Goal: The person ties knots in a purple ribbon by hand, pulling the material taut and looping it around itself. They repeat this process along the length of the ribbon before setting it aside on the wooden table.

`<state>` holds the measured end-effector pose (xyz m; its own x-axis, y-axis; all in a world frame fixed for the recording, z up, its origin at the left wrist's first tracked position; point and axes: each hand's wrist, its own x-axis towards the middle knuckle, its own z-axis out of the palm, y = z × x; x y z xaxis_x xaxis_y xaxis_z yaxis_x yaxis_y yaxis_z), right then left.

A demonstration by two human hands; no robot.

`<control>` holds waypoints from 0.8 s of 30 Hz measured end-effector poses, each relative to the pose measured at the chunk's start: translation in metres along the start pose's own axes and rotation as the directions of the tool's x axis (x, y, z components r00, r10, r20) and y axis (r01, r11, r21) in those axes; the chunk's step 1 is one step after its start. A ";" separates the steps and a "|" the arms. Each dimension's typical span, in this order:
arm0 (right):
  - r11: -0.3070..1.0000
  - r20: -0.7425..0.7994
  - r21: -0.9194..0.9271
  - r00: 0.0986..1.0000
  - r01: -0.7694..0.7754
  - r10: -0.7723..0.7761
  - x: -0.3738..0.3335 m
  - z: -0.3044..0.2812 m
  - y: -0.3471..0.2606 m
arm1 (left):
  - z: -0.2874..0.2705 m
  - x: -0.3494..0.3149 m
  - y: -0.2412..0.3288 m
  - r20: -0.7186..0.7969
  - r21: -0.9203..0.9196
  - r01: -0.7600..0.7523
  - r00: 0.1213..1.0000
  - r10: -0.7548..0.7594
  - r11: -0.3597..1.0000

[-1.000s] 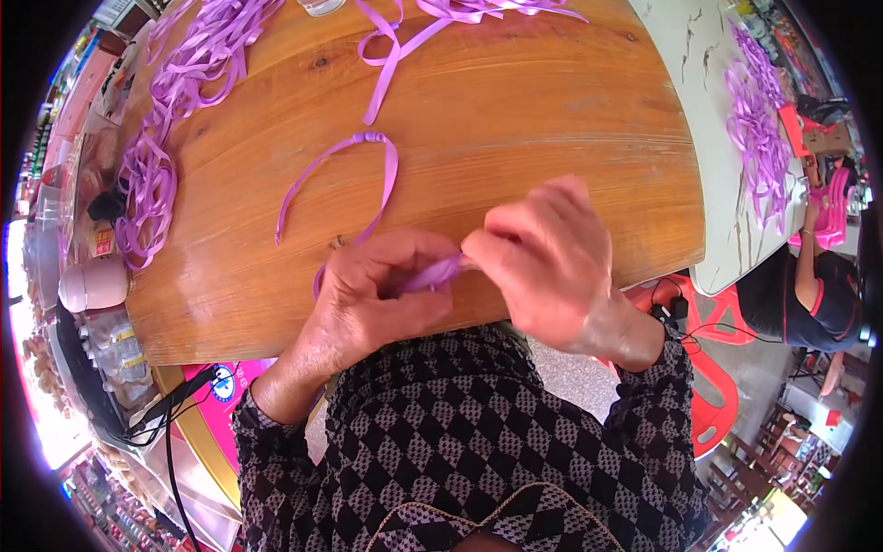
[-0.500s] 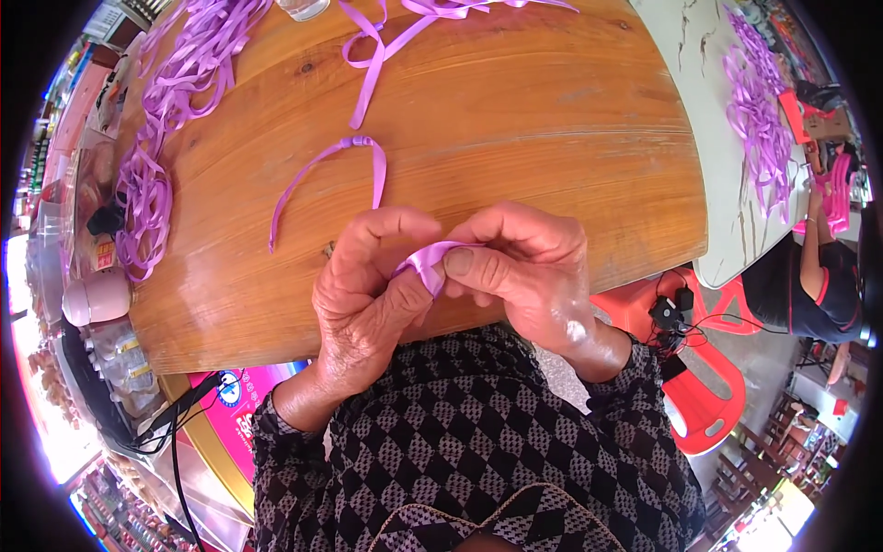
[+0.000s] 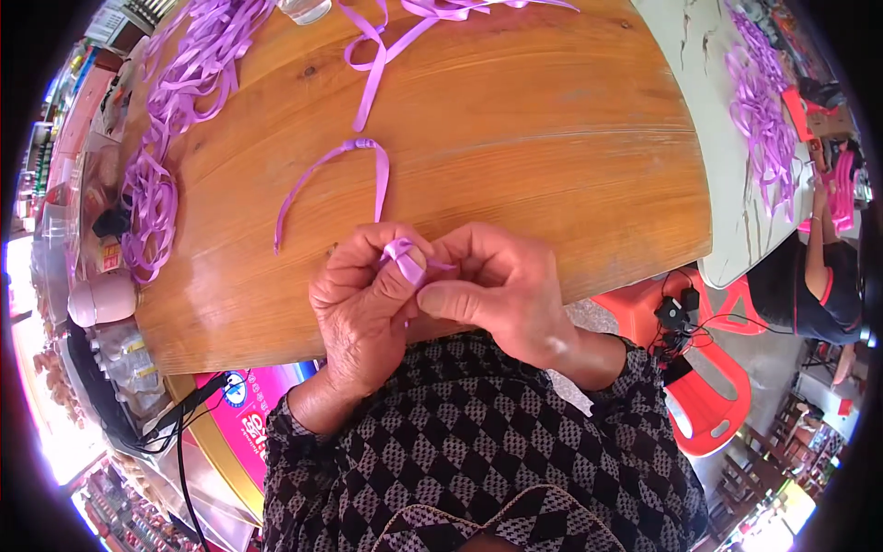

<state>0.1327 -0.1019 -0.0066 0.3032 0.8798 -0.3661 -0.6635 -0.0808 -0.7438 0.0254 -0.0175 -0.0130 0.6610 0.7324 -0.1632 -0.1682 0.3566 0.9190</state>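
My left hand (image 3: 361,308) pinches a folded purple ribbon (image 3: 405,258) between thumb and index finger, a small loop of it standing up above the thumb. Close against it, my right hand (image 3: 506,294) has its fingers curled round the ribbon's other side, with a short stretch showing between the two hands. Its thumb reaches across toward the left fingers. Both hands are just over the table's near edge. Beyond them a ribbon strap with a small purple buckle (image 3: 361,144) lies curved on the wooden table (image 3: 552,166), one end passing behind my left hand.
Heaped purple ribbons (image 3: 198,87) run down the table's left side, with a pink rounded object (image 3: 103,298) nearby. A glass (image 3: 304,9) stands at the far edge. More ribbons (image 3: 765,138) lie on a pale table at right. Below it are a red stool (image 3: 708,396) and another person (image 3: 819,276).
My hands have drawn closer together, and the ribbon is now folded into an upright loop over my left thumb. My right thumb has slid lower, off the ribbon's top.
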 end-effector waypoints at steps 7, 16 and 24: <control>0.953 0.024 -0.303 1.000 0.026 -0.020 0.002 -0.024 -0.010 | -0.016 0.002 0.019 0.120 0.026 0.287 0.950 -0.288 0.958; 0.645 0.165 -0.552 0.827 0.528 -0.537 -0.007 -0.022 0.002 | -0.020 0.008 0.019 0.204 -0.175 0.487 0.868 -0.452 0.856; 0.499 0.227 -0.610 0.738 0.616 -0.635 0.002 -0.022 0.012 | -0.007 0.006 0.018 0.104 -0.169 0.451 0.892 -0.439 0.876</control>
<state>0.1404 -0.1119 -0.0285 0.4904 0.8071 0.3288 0.2728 0.2162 -0.9375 0.0210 -0.0026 0.0001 0.7400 0.4361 -0.5120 0.0275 0.7410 0.6710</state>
